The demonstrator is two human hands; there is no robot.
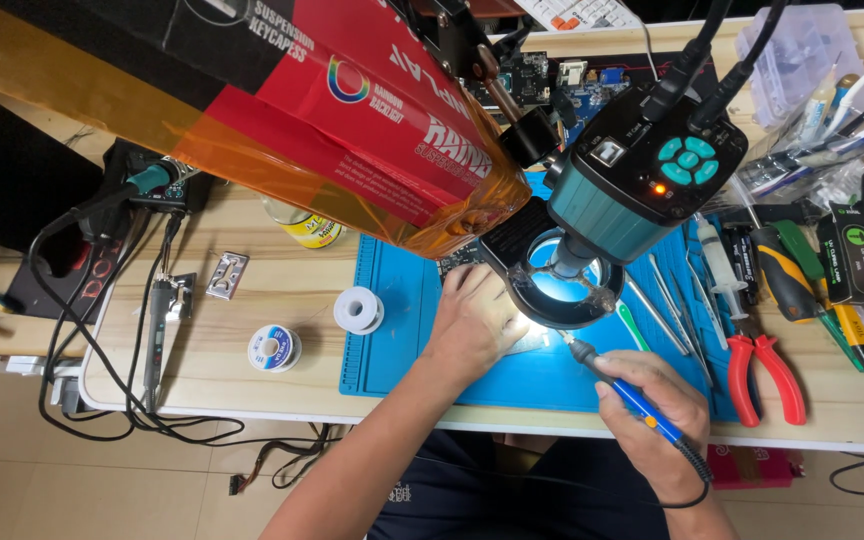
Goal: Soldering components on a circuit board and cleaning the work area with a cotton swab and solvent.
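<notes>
Seen from above, a person works at a wooden counter covered in part by a blue mat. The left hand lies flat, fingers together, pressing on a small circuit board whose dark edge shows just beyond the fingertips, at about 12 o'clock from the hand. The right hand is closed in a pen grip around a blue soldering iron. The iron's long axis runs from 4 o'clock at the wrist to 10 o'clock at its tip, which points toward the brightly lit spot under the ring light of a teal microscope camera. The left hand is nearer the board; the iron's tip sits just to its right.
</notes>
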